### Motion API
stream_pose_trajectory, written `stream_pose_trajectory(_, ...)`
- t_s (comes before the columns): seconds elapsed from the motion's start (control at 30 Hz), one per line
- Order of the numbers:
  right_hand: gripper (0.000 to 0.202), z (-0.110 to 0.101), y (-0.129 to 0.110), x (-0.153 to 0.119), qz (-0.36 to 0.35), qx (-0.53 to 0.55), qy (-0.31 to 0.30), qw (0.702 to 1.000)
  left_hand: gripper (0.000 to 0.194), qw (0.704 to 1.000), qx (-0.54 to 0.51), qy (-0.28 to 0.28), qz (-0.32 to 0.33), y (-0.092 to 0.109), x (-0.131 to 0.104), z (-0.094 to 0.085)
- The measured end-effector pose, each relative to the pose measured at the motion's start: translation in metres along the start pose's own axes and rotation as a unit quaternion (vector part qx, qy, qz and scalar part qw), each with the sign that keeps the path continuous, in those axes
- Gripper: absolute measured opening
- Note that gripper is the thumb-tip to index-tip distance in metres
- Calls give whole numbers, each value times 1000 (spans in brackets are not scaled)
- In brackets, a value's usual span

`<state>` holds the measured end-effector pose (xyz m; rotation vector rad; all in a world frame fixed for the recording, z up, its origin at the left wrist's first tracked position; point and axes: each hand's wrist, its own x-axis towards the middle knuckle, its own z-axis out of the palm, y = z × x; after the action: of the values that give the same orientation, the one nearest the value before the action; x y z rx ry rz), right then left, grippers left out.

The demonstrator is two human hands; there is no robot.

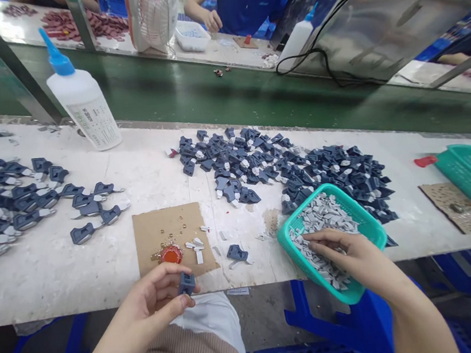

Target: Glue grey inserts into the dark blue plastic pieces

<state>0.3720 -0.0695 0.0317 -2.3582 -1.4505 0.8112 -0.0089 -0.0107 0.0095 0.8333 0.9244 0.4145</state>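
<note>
My left hand [160, 296] is closed around a dark blue-grey plastic part [186, 284], held above the table's front edge. My right hand [349, 251] reaches into a green plastic basket [325, 189]. Its fingertips are close together among small light-grey plastic pieces [329, 214]; whatever lies between them is hidden. In front of my left hand is a cardboard sheet [147, 234] with a red round cap of liquid [171, 255] and a few grey pieces [199, 256] on it. Between my hands lies a single blue-grey part [237, 252] with a light-grey piece at it.
A large heap of blue-grey parts [254, 154] spreads behind the basket. More parts with light tips [25, 198] lie at left. A white bottle with a blue nozzle [85, 109] stands behind. Beyond the green belt [206, 87], a co-worker's hand [212, 21] rests near a fan [153, 13].
</note>
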Motion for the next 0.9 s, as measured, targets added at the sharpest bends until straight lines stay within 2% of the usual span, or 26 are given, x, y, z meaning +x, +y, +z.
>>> stream_pose_trajectory(0.37, 41, 13, -6, -3, 32, 30, 41, 998, 28, 1000, 3, -8, 3, -3, 2, -1)
stream_pose_trajectory(0.5, 45, 13, -8, -8, 42, 55, 123, 990, 29, 1000, 13, -19, 7, -4, 2, -4)
stream_pose_trajectory(0.57, 37, 16, -14, -15, 10, 52, 168, 984, 29, 1000, 19, -21, 8, -4, 2, -5)
stream_pose_trajectory(0.67, 23, 27, -34, -26, -65, 61, 198, 976, 29, 1000, 16, -14, 2, -3, 1, -5)
stream_pose_trajectory(0.8, 12, 53, -74, -35, -174, 101, 135, 970, 35, 1000, 8, 1, 2, -3, -1, -3)
stream_pose_trajectory(0.9, 11, 74, -99, -34, -224, 111, 91, 964, 40, 1000, -6, 15, 13, -5, -5, -5)
